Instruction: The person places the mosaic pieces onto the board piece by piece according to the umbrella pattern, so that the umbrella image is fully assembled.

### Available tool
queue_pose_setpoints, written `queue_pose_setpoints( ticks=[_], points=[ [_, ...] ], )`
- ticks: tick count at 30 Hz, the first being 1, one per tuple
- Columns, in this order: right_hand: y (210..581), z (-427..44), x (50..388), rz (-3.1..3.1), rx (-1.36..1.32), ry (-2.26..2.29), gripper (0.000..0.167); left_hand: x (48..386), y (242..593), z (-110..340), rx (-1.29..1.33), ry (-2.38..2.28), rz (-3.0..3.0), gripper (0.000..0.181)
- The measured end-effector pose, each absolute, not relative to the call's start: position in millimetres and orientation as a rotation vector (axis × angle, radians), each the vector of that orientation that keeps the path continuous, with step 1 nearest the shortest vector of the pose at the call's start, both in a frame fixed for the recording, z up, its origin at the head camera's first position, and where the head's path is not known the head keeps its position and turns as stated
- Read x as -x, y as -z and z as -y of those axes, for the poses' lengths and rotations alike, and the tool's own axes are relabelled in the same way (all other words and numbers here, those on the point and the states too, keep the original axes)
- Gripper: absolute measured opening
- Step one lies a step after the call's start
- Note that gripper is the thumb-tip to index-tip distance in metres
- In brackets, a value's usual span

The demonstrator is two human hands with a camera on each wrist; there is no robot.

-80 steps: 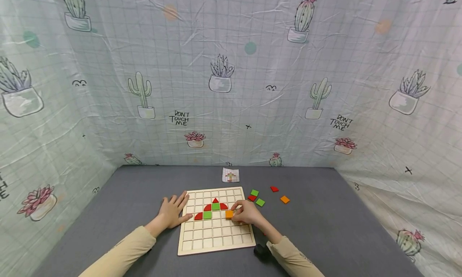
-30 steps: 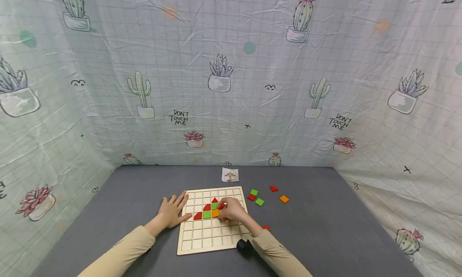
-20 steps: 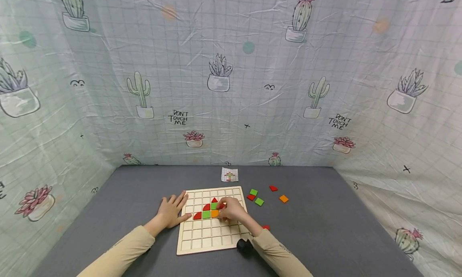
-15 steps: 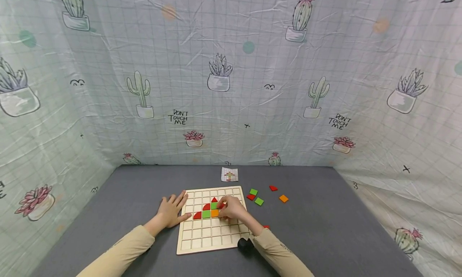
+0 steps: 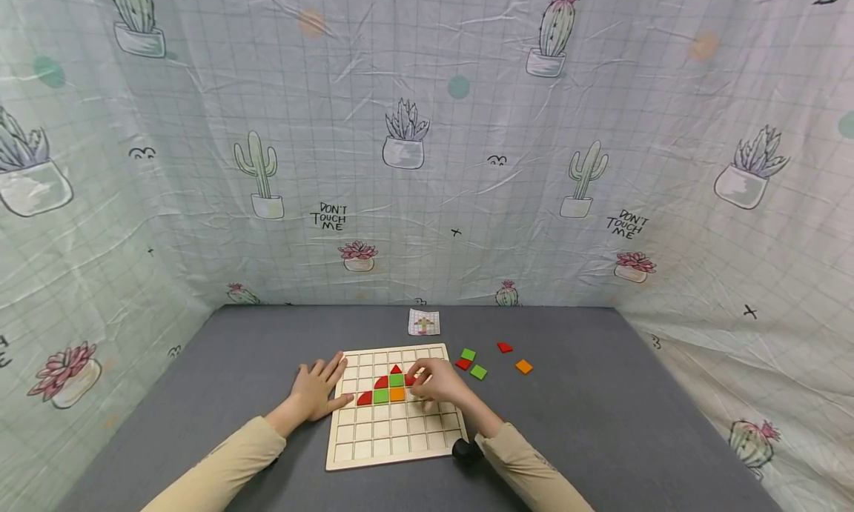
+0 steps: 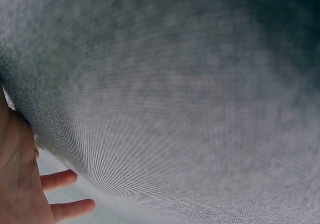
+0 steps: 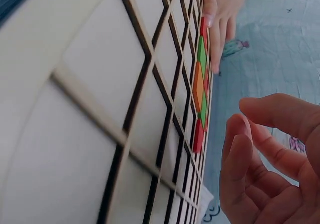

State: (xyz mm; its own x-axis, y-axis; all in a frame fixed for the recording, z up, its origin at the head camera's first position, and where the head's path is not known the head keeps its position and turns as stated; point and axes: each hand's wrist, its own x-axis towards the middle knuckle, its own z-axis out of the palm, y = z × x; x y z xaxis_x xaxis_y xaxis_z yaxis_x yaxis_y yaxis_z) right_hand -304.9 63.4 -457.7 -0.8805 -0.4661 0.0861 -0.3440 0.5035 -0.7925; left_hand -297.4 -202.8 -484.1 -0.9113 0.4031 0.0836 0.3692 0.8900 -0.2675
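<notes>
A square wooden grid board (image 5: 373, 431) lies on the grey table. Its upper middle cells hold a red triangle (image 5: 396, 369), red rounded tiles (image 5: 364, 399), green squares (image 5: 381, 396) and an orange square (image 5: 396, 395). My left hand (image 5: 312, 390) rests flat with spread fingers at the board's left edge, thumb and fingertips on the rim. My right hand (image 5: 440, 382) hovers over the right part of the board, partly covering a red tile (image 5: 410, 381). In the right wrist view the right hand (image 7: 270, 159) has loosely bent fingers with nothing between them.
Right of the board lie loose green tiles (image 5: 478, 373), red tiles (image 5: 504, 347) and an orange square (image 5: 524, 366). A small card (image 5: 424, 322) with a coloured pattern sits behind the board. A black round object (image 5: 465, 450) shows by the right wrist. Cactus-print cloth (image 5: 427, 238) surrounds the table.
My right hand carried the orange square left into the cell beside the green one, let go of it, and has since drawn back slightly to the right. The left hand stays put.
</notes>
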Motion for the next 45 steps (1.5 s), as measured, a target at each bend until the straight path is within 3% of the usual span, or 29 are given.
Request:
queue_pose_setpoints(
  ticks=[24, 45],
  points=[
    [466.3, -169.6, 301.1, -2.703, 0.657, 1.295, 0.019, 296.6, 484.8, 202.0, 0.595, -0.383, 2.906, 0.070],
    [471.6, -233.2, 322.2, -2.924, 0.131, 1.288, 0.020, 298.9, 485.1, 203.1, 0.603, -0.304, 2.935, 0.071]
  ],
)
